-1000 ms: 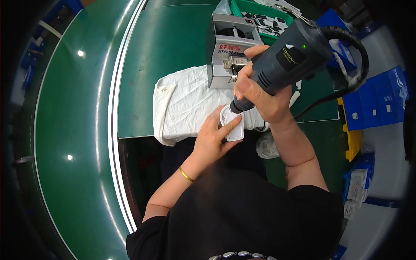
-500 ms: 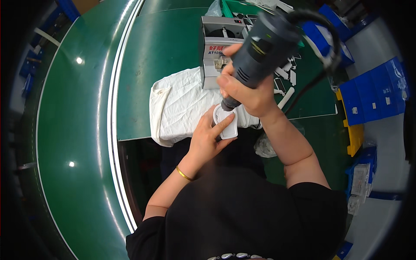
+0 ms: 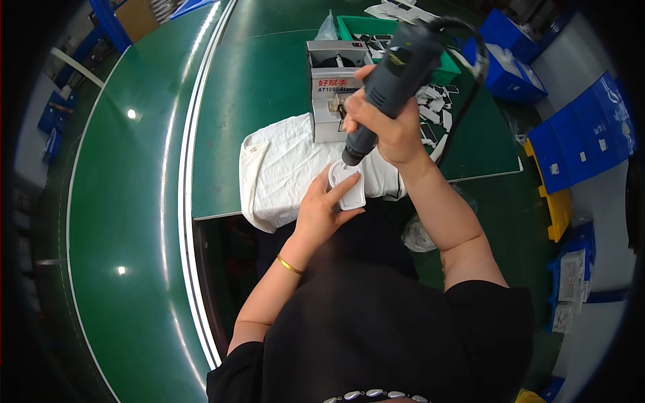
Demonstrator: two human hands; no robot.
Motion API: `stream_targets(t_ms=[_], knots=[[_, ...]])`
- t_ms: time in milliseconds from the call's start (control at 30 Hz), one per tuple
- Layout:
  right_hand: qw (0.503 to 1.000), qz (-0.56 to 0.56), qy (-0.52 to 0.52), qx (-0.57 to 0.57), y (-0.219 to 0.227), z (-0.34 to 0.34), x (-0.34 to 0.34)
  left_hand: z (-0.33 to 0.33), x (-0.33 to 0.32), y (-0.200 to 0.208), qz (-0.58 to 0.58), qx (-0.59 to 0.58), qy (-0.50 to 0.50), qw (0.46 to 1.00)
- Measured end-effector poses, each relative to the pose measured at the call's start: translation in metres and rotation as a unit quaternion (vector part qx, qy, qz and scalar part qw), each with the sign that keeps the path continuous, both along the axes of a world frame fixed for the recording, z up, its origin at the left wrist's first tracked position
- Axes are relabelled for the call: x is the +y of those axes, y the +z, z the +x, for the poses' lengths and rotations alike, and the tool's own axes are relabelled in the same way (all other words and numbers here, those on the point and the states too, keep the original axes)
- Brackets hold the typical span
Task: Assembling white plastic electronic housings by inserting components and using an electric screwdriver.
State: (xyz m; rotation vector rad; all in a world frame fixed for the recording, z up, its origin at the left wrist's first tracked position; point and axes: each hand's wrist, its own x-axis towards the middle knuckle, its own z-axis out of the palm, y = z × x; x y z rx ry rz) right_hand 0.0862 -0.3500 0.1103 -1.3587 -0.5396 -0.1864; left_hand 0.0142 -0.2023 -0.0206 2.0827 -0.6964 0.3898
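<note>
My right hand is wrapped round a dark grey corded electric screwdriver. It is tilted, with its nose down and to the left. The nose is at the far end of a small white plastic part, which has one rounded end and a raised rim. I cannot tell whether the bit touches it. My left hand grips this part from the left, forefinger across its face and thumb along the near edge. Under the hands, a folded white cloth covers the table's near edge.
Behind the cloth stands a grey boxy bench machine. A green crate and scattered white pieces lie beyond the screwdriver. Blue bins line the right side. A long green surface with a bright strip runs along the left.
The screwdriver's nose has drawn slightly back toward the far edge of the white part, showing more of its rounded end. The left hand keeps its grip. The whole view has shifted a little.
</note>
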Motion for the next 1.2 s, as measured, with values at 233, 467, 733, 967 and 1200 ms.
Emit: stream_targets(t_ms=[233,467,733,967,1200], knots=[[0.977,0.148,-0.153,-0.012,-0.004,0.006,-0.096,0.003,-0.003,0.003,-0.056,0.061,0.016,0.996],[0.874,-0.032,-0.408,0.263,-0.050,0.049,-0.265,0.005,-0.004,0.006,0.026,0.026,0.021,0.999],[0.813,-0.173,-0.465,0.304,-0.139,0.104,-0.326,0.002,-0.008,0.005,0.072,0.010,0.047,0.996],[0.741,-0.363,-0.475,0.306,-0.135,0.139,-0.314,0.000,-0.007,0.006,0.092,0.003,0.061,0.994],[0.798,-0.340,-0.398,0.301,-0.134,0.135,-0.326,0.004,-0.011,0.016,0.074,0.045,0.059,0.994]])
